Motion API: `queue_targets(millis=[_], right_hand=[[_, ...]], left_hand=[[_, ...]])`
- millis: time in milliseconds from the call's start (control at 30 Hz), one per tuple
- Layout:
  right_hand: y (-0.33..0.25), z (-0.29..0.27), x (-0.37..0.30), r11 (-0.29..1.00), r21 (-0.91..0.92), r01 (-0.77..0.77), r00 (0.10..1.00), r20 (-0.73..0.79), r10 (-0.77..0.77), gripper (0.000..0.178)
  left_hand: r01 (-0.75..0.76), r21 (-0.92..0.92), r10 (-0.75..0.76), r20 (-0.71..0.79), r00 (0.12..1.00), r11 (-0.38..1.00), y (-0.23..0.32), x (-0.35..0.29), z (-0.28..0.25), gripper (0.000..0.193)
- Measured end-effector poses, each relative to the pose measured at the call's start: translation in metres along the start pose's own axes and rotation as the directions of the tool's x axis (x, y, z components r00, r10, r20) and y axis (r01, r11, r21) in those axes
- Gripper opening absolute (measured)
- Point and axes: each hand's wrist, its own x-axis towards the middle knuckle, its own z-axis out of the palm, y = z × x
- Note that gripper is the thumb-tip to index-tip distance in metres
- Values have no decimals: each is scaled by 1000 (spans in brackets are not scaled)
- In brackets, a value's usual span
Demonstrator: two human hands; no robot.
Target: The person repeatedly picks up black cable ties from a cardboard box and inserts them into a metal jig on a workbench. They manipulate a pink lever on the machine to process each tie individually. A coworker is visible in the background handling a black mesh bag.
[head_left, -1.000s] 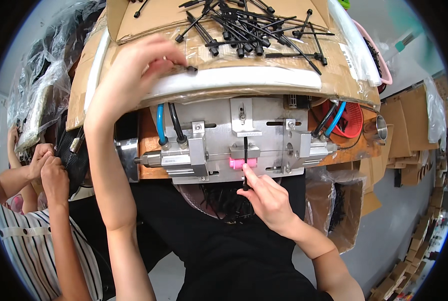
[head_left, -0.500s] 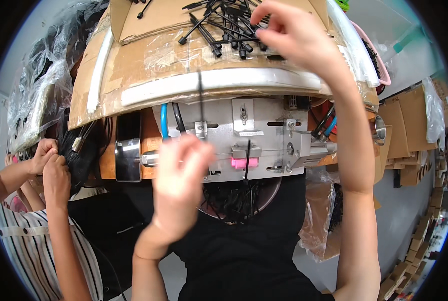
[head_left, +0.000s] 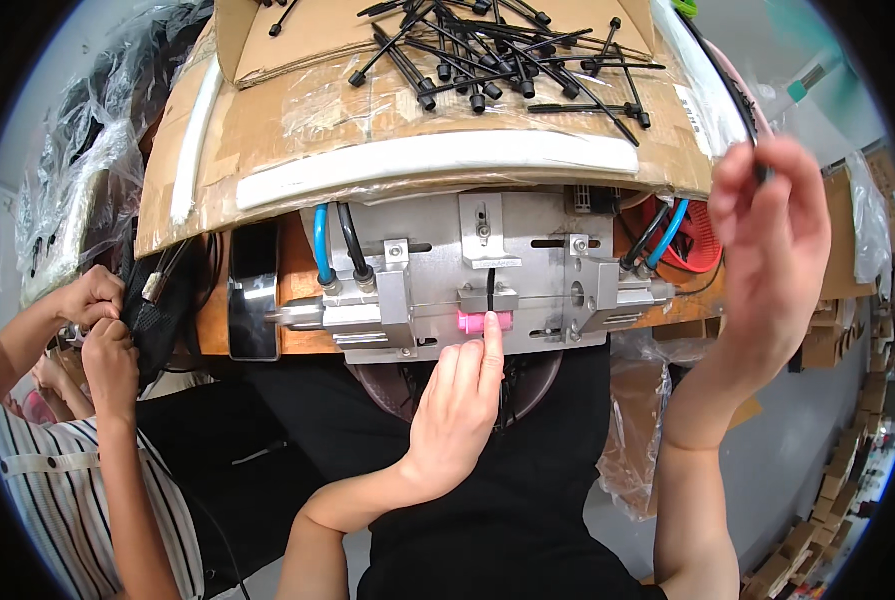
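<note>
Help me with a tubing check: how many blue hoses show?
2. The left blue hose is at the left end of the metal fixture, the right blue hose at its right end. Others may be hidden beneath the cardboard.

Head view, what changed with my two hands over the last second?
Your left hand came down from the cardboard to the metal fixture, its index finger now at the black tie by the pink block. Your right hand left the fixture, went up to the tie pile, then swung out right, now gripping another tie. The fixture and pink block stayed put.
</note>
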Motion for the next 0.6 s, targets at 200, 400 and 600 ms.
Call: queue_targets(millis=[200,400,600], right_hand=[[44,26,-99,813,-530,241,958,266,-110,41],[90,62,-164,764,-633,126,971,237,37,64],[101,67,-156,782,-611,119,952,293,84,65]], left_hand=[[23,-112,-15,73,997,993,-13,15,-34,63],[23,-11,-25,-452,892,1000,-127,149,-67,19],[112,-186,-140,-148,979,976,-164,176,-91,29]])
